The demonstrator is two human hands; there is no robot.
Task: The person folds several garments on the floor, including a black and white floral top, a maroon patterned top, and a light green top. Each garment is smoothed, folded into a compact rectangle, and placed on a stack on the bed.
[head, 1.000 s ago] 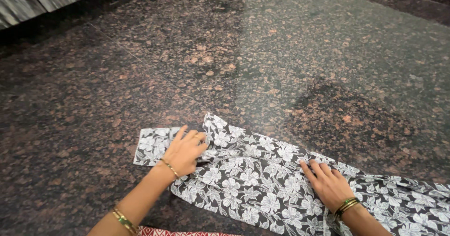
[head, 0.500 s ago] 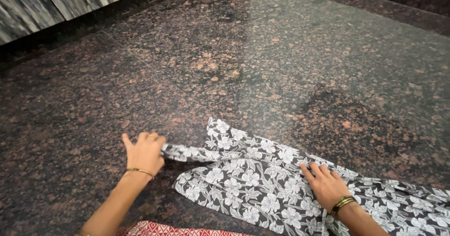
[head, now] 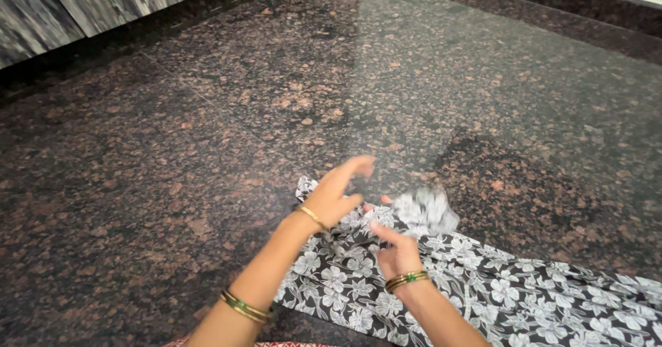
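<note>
Ok so my right hand (head: 396,250) is pinching a bunched-up end of the black-and-white floral cloth (head: 483,292), lower middle of the frame. My left hand (head: 338,192) hovers open just above it. The rest lies flat on the speckled granite floor (head: 207,147), trailing toward lower right.

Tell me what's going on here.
A person is handling a black fabric with white flowers that is spread on a dark speckled granite floor. The right hand lifts a bunched end of the cloth off the floor, blurred in motion. The left hand hovers open just above the fabric's far edge, fingers spread. Gold bangles sit on the left forearm, and the rest of the cloth lies flat, trailing to the right.
</note>
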